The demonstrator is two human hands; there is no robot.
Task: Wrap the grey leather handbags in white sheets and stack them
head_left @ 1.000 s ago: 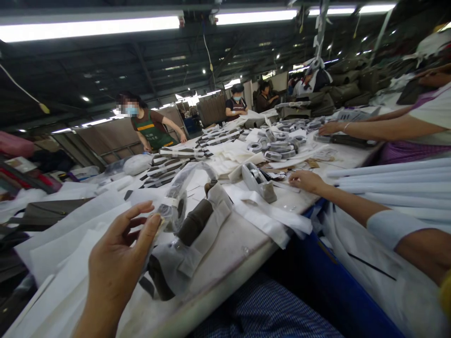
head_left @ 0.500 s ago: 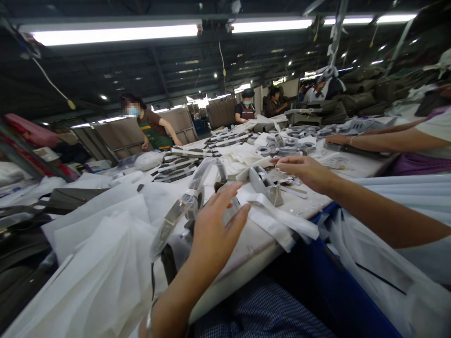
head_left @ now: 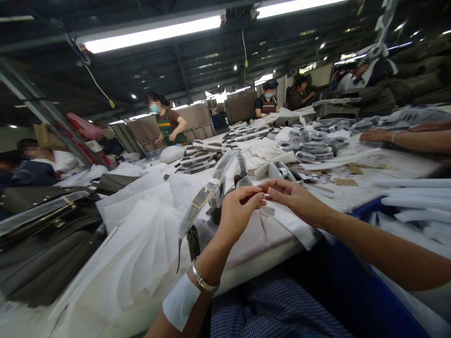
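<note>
My left hand [head_left: 237, 209] and my right hand [head_left: 298, 199] meet over the near edge of the table, fingertips almost touching. Both are closed in a pinch. Something thin and small may be between the fingertips, but I cannot make it out. Just left of my left hand, a plastic-wrapped strap [head_left: 196, 205] arches up from a dark piece. White strips [head_left: 287, 220] lie on the table below my right hand. Behind the fingers stands a small grey and white box-like holder [head_left: 280, 170], partly covered by my right hand.
A stack of thin white sheets [head_left: 141, 253] spreads at the left, beside a dark bag [head_left: 52, 249]. Wrapped rolls [head_left: 317, 145] and bundled straps [head_left: 200, 157] cover the far table. A blue bin [head_left: 352, 277] stands below right. Co-workers sit and stand around, one arm [head_left: 412, 138] at the right.
My right hand has come back from the small holder to meet my left hand. My left hand has gone from spread fingers to a pinch. The view has swung left.
</note>
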